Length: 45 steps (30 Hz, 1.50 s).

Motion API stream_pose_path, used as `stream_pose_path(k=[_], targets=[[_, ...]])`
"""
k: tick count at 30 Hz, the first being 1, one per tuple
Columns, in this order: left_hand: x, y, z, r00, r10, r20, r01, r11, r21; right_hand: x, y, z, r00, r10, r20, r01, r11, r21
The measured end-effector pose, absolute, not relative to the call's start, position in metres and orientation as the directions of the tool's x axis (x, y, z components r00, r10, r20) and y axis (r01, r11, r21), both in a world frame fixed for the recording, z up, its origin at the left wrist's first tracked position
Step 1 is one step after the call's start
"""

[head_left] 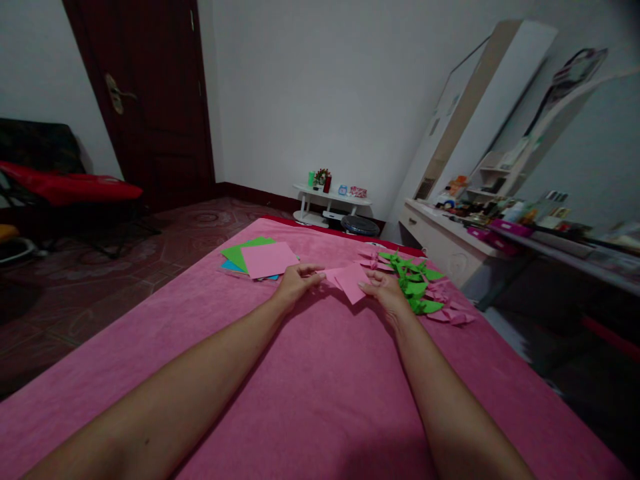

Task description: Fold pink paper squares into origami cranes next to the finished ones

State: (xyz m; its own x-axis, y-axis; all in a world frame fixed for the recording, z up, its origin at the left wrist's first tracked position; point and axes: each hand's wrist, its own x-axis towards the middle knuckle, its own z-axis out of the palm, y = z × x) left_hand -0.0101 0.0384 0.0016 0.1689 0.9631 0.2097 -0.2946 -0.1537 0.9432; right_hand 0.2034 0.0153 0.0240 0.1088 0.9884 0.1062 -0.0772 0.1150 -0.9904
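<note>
A partly folded piece of pink origami paper (353, 283) is held between my two hands, above the pink cloth. My left hand (296, 283) pinches its left corner between thumb and fingers. At the opposite side, my right hand (384, 290) grips the paper's right edge, thumb on top. Just left of my left hand lies a stack of square paper sheets, with a pink sheet (269, 259) on top and green sheets (235, 253) and blue ones fanned beneath. Beside my right hand is a pile of folded green paper shapes (415, 287) and folded pink paper shapes (453, 313).
The pink cloth (300, 387) covers the surface under my arms. A white dresser (445, 237) crowded with bottles and small items stands at the right. Beyond the far edge is a low white stand (330, 195) with flowers. A red-covered chair (75, 187) is at the left.
</note>
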Motion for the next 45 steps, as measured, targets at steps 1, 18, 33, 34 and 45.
stream_pose_path(k=[1,18,33,34,45], targets=[[-0.010,0.038,0.001,0.168,0.960,0.224,-0.277,-0.172,0.945,0.204,0.016,0.023,0.102,0.988,0.115,-0.071,0.123,-0.990],[-0.010,0.036,0.003,0.155,0.959,0.236,-0.348,-0.171,0.922,0.212,0.022,0.020,0.186,0.816,0.548,0.270,0.494,-0.827],[-0.010,0.045,-0.006,0.184,0.973,0.137,-0.539,-0.016,0.842,0.201,0.013,0.021,0.046,0.574,0.817,0.472,0.709,-0.525],[-0.010,0.045,-0.006,0.183,0.974,0.135,-0.546,-0.014,0.838,0.201,0.012,0.021,0.027,0.560,0.828,0.486,0.716,-0.501],[-0.009,0.048,-0.010,0.128,0.986,0.105,-0.549,-0.017,0.835,0.197,0.008,0.019,-0.056,0.531,0.845,0.550,0.723,-0.418]])
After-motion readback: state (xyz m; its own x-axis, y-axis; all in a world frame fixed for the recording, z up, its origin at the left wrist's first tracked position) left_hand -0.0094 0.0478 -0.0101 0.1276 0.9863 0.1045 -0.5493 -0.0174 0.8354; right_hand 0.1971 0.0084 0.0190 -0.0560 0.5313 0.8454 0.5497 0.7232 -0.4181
